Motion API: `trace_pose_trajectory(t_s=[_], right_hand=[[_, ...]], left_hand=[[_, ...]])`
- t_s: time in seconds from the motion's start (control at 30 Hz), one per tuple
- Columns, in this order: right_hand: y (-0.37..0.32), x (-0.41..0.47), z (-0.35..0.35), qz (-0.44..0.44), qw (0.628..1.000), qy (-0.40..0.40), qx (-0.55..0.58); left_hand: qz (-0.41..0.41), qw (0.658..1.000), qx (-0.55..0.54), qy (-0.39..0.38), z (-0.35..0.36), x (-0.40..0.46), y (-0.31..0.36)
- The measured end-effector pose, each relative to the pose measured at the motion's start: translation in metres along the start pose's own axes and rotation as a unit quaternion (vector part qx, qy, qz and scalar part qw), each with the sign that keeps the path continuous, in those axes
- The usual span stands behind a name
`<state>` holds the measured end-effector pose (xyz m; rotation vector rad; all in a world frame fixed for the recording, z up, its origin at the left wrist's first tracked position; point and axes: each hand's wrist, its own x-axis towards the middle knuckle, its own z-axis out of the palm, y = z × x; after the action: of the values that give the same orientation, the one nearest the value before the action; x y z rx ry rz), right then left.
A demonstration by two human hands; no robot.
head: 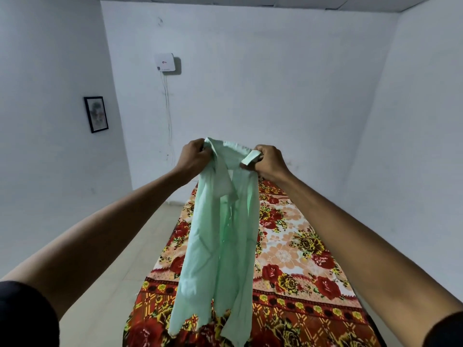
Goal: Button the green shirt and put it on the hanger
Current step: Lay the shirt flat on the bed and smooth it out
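The pale green shirt (215, 246) hangs in the air in front of me, held up by its collar. My left hand (193, 156) grips the left end of the collar. My right hand (269, 161) pinches the right end, with a folded corner of collar sticking out over its fingers. The shirt's front hangs open and its tails reach down to the near end of the bed. No hanger is in view.
A bed with a red and orange floral sheet (300, 259) runs from below the shirt to the far wall. Pale floor tiles (140, 246) lie to its left. A white box (165, 62) with cables and a framed picture (96, 114) hang on the walls.
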<state>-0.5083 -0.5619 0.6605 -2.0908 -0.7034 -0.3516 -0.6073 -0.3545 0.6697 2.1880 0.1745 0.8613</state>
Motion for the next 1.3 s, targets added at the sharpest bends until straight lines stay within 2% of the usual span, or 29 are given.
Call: trace_pose_trajectory(t_s=[0.13,0.37,0.53,0.97,1.3], right_hand=[[-0.023,-0.001,-0.012,-0.007,1.0,0.016,0.0],[-0.067,-0.001,-0.039,-0.074,0.996,0.035,0.037],[-0.088,-0.01,-0.035,-0.096,0.992,0.032,0.076],[-0.045,-0.053,0.041,-0.028,0.999,0.014,0.022],[0.053,-0.011,0.112,0.025,1.0,0.001,0.014]], left_hand=[[0.026,0.998,-0.048,0.007,-0.014,0.0,0.01],[0.143,0.982,-0.058,0.112,-0.05,0.007,0.031],[0.186,0.973,-0.042,0.133,-0.058,-0.002,0.031],[0.099,0.994,-0.034,0.036,-0.005,-0.04,-0.048],[0.045,0.999,-0.003,-0.004,0.072,-0.005,-0.142]])
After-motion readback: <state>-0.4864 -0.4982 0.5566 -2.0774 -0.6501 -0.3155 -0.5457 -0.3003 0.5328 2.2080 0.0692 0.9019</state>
